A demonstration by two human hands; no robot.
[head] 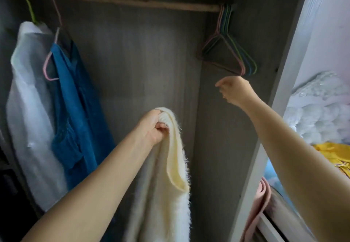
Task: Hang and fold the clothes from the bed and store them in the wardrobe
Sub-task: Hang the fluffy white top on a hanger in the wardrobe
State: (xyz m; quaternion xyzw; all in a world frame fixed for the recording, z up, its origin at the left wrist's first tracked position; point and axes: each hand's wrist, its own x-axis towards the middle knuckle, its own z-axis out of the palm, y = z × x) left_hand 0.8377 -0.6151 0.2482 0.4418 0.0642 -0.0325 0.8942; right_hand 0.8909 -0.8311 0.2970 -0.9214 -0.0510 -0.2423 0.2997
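Now | left hand point(154, 128) fingers clamped on cream sweater point(166, 194) | right hand point(233, 91) loosely curled, empty, below hangers point(230, 52)

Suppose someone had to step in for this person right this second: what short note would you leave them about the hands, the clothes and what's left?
Left hand: grips the fuzzy cream sweater by its top edge; the sweater hangs down inside the wardrobe.
Right hand: holds nothing, fingers loosely curled, just below the bunch of empty hangers at the right end of the rail.
Done: a white garment and a blue garment already hang at the left.
Left: take a hanger, put the sweater on it and hang it. A yellow garment lies outside the wardrobe to the right, so more probably waits.
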